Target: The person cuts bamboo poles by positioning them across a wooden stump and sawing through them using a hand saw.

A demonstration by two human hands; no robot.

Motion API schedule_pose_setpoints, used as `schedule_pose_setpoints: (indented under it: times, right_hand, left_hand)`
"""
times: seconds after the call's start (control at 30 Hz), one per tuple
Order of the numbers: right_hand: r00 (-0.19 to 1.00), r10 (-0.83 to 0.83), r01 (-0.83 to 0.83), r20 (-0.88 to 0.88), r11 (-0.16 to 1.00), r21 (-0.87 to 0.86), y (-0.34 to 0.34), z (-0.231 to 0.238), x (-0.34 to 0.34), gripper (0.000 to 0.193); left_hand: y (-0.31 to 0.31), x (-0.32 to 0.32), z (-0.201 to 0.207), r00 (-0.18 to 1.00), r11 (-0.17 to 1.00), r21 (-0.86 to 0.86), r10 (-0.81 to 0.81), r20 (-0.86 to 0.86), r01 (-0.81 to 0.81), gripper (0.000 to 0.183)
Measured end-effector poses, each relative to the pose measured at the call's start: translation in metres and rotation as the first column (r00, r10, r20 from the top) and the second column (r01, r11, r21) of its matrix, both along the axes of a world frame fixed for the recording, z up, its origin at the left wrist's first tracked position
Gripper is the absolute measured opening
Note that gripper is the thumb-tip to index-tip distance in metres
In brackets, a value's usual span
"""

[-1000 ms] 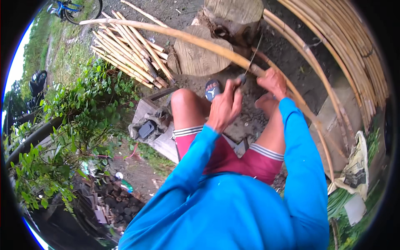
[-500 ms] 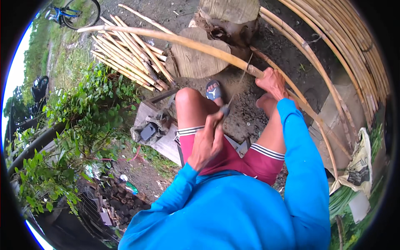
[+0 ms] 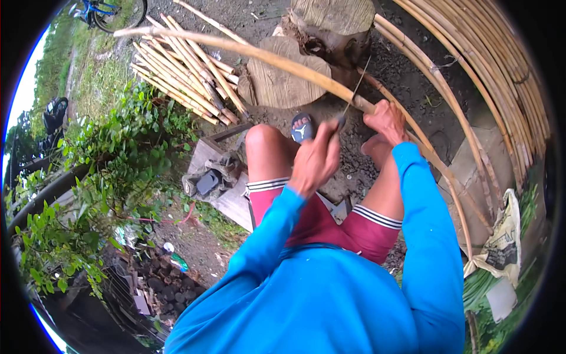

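Observation:
A long bamboo pole [image 3: 277, 62] slants from the upper left down to the right, passing over a pale cut log [image 3: 280, 85]. My right hand [image 3: 387, 121] is closed around the pole above my right knee. In my closed left hand [image 3: 317, 158] is the dark handle of a narrow-bladed handsaw [image 3: 356, 88]. Its thin blade crosses the pole just left of my right hand and points up and away. Whether the teeth have cut into the bamboo is too small to tell.
A pile of cut bamboo pieces [image 3: 183, 74] lies at the upper left. Long bamboo poles [image 3: 489, 65] fill the right side. Behind the log stands another stump [image 3: 333, 17]. A wooden board with a cloth and dark case [image 3: 208, 182] sits by my left knee, near leafy bushes [image 3: 112, 153].
My left hand has pushed the saw forward and to the right, so more blade extends beyond the pole. My right hand keeps its grip on the bamboo.

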State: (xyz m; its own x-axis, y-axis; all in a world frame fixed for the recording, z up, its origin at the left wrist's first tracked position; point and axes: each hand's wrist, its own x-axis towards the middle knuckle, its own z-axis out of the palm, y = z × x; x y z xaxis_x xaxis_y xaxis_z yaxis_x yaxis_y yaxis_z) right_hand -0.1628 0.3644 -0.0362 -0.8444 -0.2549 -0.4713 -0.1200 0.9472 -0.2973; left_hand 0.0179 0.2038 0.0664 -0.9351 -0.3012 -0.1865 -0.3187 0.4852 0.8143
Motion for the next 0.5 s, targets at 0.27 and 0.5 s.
schedule_pose_setpoints:
  times: [0.27, 0.5]
  right_hand:
    - [0.996, 0.036, -0.028, 0.080, 0.996, -0.090, -0.024, 0.022, -0.001, 0.037]
    - [1.000, 0.023, -0.023, 0.007, 1.000, 0.010, -0.004, 0.020, -0.002, 0.042]
  left_hand:
    - [-0.014, -0.011, -0.021, 0.987, 0.997, -0.065, 0.026, -0.157, -0.036, 0.032]
    - [0.000, 0.057, 0.025, 0.998, 1.000, 0.025, 0.001, 0.067, -0.003, 0.032]
